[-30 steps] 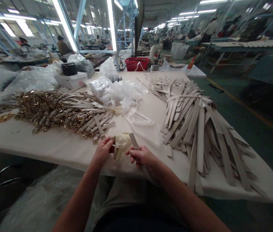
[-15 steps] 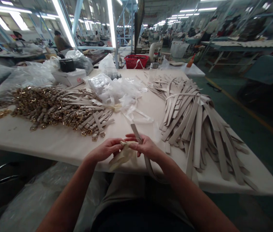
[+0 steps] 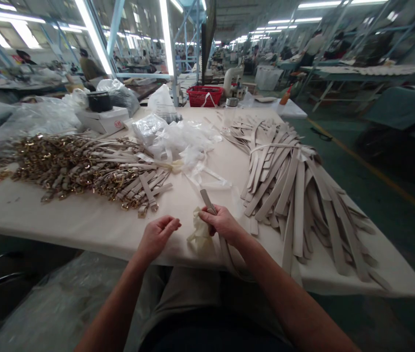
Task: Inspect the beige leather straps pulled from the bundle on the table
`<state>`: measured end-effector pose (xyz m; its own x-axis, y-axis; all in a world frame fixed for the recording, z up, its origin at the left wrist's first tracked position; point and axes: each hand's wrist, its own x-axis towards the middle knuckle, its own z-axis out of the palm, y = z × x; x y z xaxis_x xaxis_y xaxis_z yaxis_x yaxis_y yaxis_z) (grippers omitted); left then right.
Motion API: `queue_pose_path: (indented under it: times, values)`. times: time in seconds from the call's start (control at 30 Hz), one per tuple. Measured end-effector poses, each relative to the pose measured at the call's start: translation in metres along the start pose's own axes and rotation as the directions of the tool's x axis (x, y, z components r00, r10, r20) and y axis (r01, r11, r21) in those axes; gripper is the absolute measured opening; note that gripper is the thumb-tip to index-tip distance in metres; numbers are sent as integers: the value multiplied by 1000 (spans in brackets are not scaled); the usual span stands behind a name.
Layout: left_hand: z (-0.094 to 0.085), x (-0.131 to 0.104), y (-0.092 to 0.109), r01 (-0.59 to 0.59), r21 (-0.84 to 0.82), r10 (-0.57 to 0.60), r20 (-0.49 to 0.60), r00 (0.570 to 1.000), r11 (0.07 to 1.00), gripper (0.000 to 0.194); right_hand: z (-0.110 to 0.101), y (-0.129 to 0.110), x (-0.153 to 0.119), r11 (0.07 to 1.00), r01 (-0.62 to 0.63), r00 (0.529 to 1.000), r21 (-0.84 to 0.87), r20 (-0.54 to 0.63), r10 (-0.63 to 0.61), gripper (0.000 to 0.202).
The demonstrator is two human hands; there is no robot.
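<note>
My right hand (image 3: 222, 225) is closed around a grey-beige flat strap (image 3: 207, 199), whose upper end sticks up past the fingers while the rest hangs over the table edge. The same hand pinches a crumpled, thin, pale-yellow piece of material (image 3: 200, 233), which hangs down on its left side. My left hand (image 3: 159, 235) is to the left, apart from the strap and the yellow piece. Its thumb and fingers are pressed together; whether anything tiny is between them cannot be seen. Both hands are above the front edge of the cloth-covered table (image 3: 119, 230).
A heap of straps with gold buckles (image 3: 79, 166) lies at left. Many loose flat straps (image 3: 284, 181) are piled at right, partly tied. Crumpled clear plastic (image 3: 189, 142), a white box (image 3: 103, 120) and a red basket (image 3: 203, 96) are farther back.
My left hand has let go of the pale-yellow piece and moved left and slightly down. The piece now hangs from my right hand, which still holds the strap.
</note>
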<state>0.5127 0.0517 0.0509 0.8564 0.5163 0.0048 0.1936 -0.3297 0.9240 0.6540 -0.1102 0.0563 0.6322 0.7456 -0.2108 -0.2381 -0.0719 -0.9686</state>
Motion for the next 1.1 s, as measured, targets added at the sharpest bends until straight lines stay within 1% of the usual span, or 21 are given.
queue_pose_path:
  times: [0.1,0.17,0.23,0.33,0.37,0.43,0.5,0.57,0.63,0.7,0.73,0.77,0.8,0.83,0.87,0.9,0.93,1.0,1.03,1.07,1.1]
  values:
    - [11,-9,10,-68,95,58,110,992,993,26,3,-2,-2,1000,14,1000,-2,15,-14,38]
    - [18,-11,14,-91,76,78,167,983,993,25,4,-2,-3,1000,28,999,-5,32,-28,38]
    - [25,-12,14,-49,12,45,225,973,999,30,4,-2,-5,999,41,998,-6,40,-41,38]
    - [34,-14,5,94,-152,-47,284,958,984,39,0,1,-7,998,59,998,9,38,-59,37]
    - [36,-15,2,128,-205,-65,287,956,970,40,-1,2,-7,998,62,997,18,37,-62,38]
    - [41,-16,-6,154,-281,-74,273,959,947,39,-2,5,-8,997,62,997,37,42,-63,39]
    - [44,-17,-11,151,-308,-69,263,962,939,37,-2,8,-7,996,66,996,53,48,-69,40]
    - [46,-17,-15,145,-296,-71,249,966,944,36,-3,8,-7,995,74,996,69,46,-77,40]
    - [49,-18,-18,120,-268,-68,197,978,956,35,-7,4,-11,993,90,996,79,7,-91,41]
    - [51,-19,-20,70,-250,-46,97,994,966,35,-17,-7,-24,987,115,993,112,-45,-111,42]
    - [52,-20,-21,41,-244,-31,45,998,969,34,-23,-16,-33,981,117,993,152,-35,-114,42]
    - [54,-21,-22,14,-233,-14,1,1000,972,32,-30,-27,-45,973,110,993,202,14,-116,41]
    - [55,-22,-22,-11,-214,5,-27,1000,977,31,-36,-40,-56,963,85,988,255,104,-115,40]
    - [56,-23,-22,-32,-184,25,-37,999,982,29,-41,-54,-68,956,51,968,290,221,-119,38]
    - [58,-24,-23,-53,-144,47,-45,998,988,28,-45,-71,-76,954,34,937,298,321,-134,36]
    - [59,-24,-23,-75,-101,70,-56,996,992,28,-48,-88,-81,957,33,906,288,395,-150,35]
    - [60,-25,-24,-96,-61,92,-69,993,993,29,-49,-108,-82,964,56,880,262,442,-171,34]
    - [63,-25,-27,-125,-14,123,-108,987,992,34,-49,-152,-66,975,151,851,165,480,-214,32]
    - [64,-25,-29,-130,-7,128,-133,983,992,36,-50,-177,-51,970,232,859,78,451,-242,29]
    - [65,-25,-32,-129,-4,127,-156,980,992,39,-51,-204,-35,947,320,874,1,385,-296,25]
    - [66,-25,-35,-123,2,121,-179,976,992,41,-53,-233,-17,913,402,883,-67,292,-367,24]
